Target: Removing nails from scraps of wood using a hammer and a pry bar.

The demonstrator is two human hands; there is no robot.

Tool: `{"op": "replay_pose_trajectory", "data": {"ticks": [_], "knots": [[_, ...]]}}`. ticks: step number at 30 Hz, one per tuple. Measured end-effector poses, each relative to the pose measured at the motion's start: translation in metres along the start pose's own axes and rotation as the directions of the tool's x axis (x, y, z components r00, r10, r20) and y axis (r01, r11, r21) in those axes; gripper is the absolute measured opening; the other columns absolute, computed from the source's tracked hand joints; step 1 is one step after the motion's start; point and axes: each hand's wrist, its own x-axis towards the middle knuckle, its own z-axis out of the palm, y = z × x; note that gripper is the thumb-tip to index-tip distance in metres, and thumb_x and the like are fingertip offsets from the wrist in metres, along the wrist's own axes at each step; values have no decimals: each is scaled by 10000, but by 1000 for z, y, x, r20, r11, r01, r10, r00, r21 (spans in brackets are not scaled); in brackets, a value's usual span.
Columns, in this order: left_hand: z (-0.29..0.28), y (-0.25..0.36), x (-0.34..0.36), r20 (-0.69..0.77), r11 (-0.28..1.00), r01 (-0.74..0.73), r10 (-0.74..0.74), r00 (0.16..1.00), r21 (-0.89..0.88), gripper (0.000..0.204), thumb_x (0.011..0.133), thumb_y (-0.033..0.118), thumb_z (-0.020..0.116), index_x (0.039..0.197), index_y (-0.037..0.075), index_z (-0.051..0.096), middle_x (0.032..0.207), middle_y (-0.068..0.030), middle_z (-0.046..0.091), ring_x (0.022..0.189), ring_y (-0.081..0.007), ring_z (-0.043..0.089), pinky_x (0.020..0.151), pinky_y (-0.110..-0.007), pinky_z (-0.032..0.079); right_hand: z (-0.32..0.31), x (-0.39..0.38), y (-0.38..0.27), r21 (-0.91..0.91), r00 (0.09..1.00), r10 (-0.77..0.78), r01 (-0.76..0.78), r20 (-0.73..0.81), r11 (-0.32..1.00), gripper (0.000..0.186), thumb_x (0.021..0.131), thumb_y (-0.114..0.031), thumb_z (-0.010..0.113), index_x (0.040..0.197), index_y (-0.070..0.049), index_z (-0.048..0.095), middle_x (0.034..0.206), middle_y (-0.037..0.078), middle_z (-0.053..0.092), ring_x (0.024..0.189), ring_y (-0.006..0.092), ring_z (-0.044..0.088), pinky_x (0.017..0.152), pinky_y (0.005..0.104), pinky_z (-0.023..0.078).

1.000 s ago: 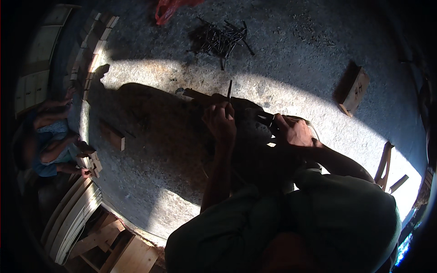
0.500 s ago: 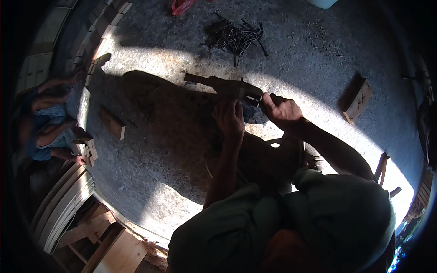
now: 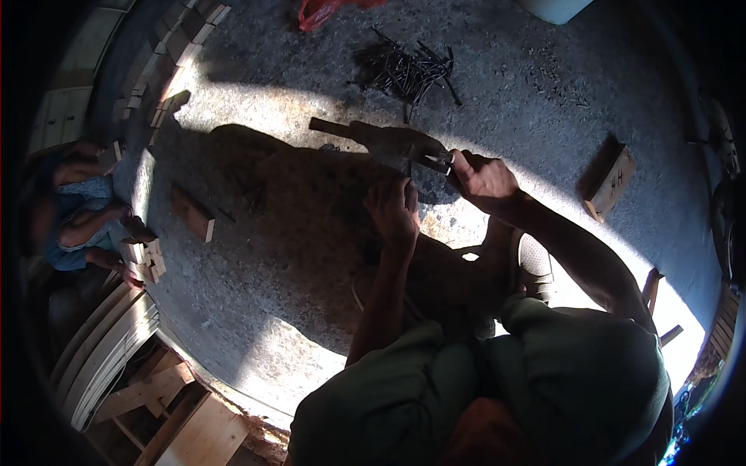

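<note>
My right hand (image 3: 486, 182) is closed around a dark metal tool (image 3: 437, 161) with a forked head, pointing left. My left hand (image 3: 392, 206) is closed just below it, on what looks like a thin dark rod (image 3: 408, 167), which blends into shadow. Beyond both hands a dark strip (image 3: 330, 126) lies on the sunlit concrete, partly merged with shadows. A tangled heap of long dark nails or rods (image 3: 400, 70) lies farther forward.
Another person (image 3: 78, 210) sits at the left beside small wood blocks (image 3: 144, 256). Loose wooden blocks lie left (image 3: 194, 210) and right (image 3: 610, 179). A red bag (image 3: 318, 9), white container (image 3: 556, 8), stacked curved boards (image 3: 109, 349) and wooden pieces (image 3: 653, 291) surround the floor.
Both my hands have moved forward, the right one with the tool now higher in view. The other person's upper hand has lifted a small wood block.
</note>
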Motion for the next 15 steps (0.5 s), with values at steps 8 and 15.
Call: {"op": "replay_pose_trajectory", "data": {"ticks": [8, 15], "knots": [[-1, 5, 1, 6, 1000, 20, -20, 1000, -22, 247, 778, 71, 740, 1005, 121, 658, 949, -49, 659, 954, -290, 589, 821, -444, 401, -17, 15, 2, 51, 992, -42, 49, -121, 998, 426, 944, -189, 582, 1311, 7, 493, 710, 129, 629, 501, 251, 619, 401, 351, 458], [2, 0, 1, 53, 995, 101, -100, 994, -17, 220, 749, 98, 776, 944, 155, 691, 961, -22, 672, 974, -279, 588, 842, -440, 390, -7, 0, 5, 110, 980, 78, -58, -184, 992, 438, 937, -237, 638, 1285, -9, 503, 618, 84, 569, 400, 220, 501, 404, 343, 429]]}}
